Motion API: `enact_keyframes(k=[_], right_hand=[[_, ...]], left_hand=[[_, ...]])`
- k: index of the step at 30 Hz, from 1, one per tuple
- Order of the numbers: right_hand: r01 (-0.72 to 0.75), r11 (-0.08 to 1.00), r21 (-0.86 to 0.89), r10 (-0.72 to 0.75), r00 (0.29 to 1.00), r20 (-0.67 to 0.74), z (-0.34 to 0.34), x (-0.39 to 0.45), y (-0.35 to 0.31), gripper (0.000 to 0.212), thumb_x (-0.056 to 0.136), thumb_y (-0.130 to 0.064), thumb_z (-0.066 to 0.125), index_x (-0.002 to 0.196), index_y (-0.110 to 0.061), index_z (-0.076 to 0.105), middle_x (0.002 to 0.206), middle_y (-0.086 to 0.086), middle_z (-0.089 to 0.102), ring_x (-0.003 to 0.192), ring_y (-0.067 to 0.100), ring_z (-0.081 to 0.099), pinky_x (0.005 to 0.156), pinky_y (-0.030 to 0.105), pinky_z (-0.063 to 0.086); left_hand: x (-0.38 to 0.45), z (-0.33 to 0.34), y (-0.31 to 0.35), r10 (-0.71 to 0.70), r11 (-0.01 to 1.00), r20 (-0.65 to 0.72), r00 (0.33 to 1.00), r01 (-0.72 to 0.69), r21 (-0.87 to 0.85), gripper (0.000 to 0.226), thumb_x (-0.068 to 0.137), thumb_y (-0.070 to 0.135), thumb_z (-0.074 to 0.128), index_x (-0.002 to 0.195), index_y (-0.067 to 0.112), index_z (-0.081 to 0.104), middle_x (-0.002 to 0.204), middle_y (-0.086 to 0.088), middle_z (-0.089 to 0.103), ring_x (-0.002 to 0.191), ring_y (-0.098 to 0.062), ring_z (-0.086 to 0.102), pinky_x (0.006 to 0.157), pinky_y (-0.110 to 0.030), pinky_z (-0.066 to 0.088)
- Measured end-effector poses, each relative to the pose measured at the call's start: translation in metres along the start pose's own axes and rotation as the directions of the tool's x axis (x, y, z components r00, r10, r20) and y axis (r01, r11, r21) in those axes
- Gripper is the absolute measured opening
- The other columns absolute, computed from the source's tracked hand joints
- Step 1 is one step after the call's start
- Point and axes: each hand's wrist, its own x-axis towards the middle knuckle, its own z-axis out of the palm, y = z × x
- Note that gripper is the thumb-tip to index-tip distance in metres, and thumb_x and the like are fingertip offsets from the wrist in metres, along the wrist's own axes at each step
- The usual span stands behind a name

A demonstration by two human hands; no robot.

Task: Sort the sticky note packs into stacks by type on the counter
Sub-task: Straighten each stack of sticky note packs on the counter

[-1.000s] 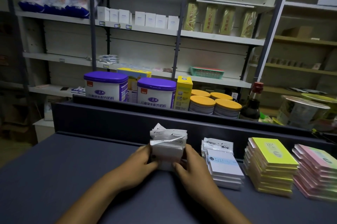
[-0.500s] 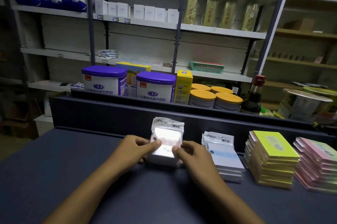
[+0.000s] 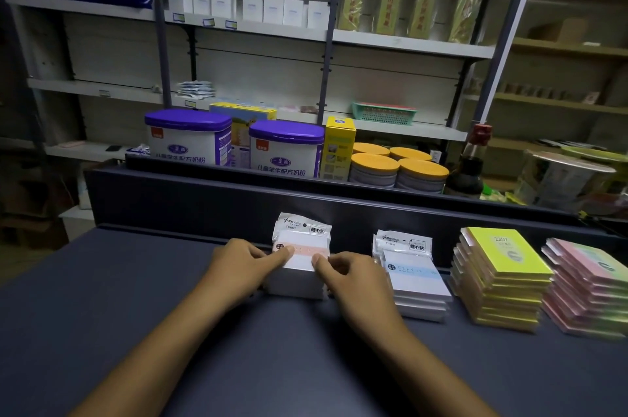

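Four stacks of sticky note packs stand in a row on the dark counter [image 3: 136,331]. The leftmost is a white stack with a pink band [image 3: 302,267] on its top pack. My left hand [image 3: 244,270] grips its left side and my right hand [image 3: 353,277] grips its right side, thumbs resting on the top pack. To the right sit a white stack with a blue band [image 3: 414,284], a yellow-green stack [image 3: 499,277] and a pink stack [image 3: 588,284].
A raised dark ledge [image 3: 238,199] runs behind the stacks. Beyond it stand two purple-lidded tins [image 3: 285,148], a yellow box [image 3: 339,148], orange-lidded jars [image 3: 397,168] and a dark bottle [image 3: 469,168]. Shelves with goods fill the background.
The white pack held up tilted in both hands has been lowered flat onto the pink-banded stack. Both hands now press the stack's sides on the counter.
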Motion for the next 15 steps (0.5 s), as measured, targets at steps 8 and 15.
enact_keyframes(k=[8,15], right_hand=[[0.189,0.97,-0.152,-0.212,0.966,-0.15,-0.023,0.002,-0.012,0.033,0.096,-0.05,0.054,0.098,-0.019,0.065,0.093,-0.005,0.067,0.087,0.014,0.061,0.079,0.034,0.05],[0.083,0.864,-0.496,-0.18,0.972,-0.15,-0.087,-0.007,0.02,0.034,0.097,-0.03,0.052,0.128,-0.017,0.048,0.126,0.005,0.052,0.118,0.024,0.047,0.097,0.034,0.033]], left_hand=[[0.001,-0.006,0.008,0.361,0.932,-0.326,0.874,-0.325,0.159,0.049,0.078,0.065,0.056,0.088,0.021,0.075,0.086,0.003,0.067,0.074,-0.012,0.064,0.076,-0.033,0.056],[-0.05,0.045,0.066,0.699,0.715,-0.19,0.689,-0.68,0.165,0.018,0.088,0.025,0.057,0.096,0.019,0.072,0.094,0.004,0.067,0.085,-0.012,0.064,0.08,-0.031,0.053]])
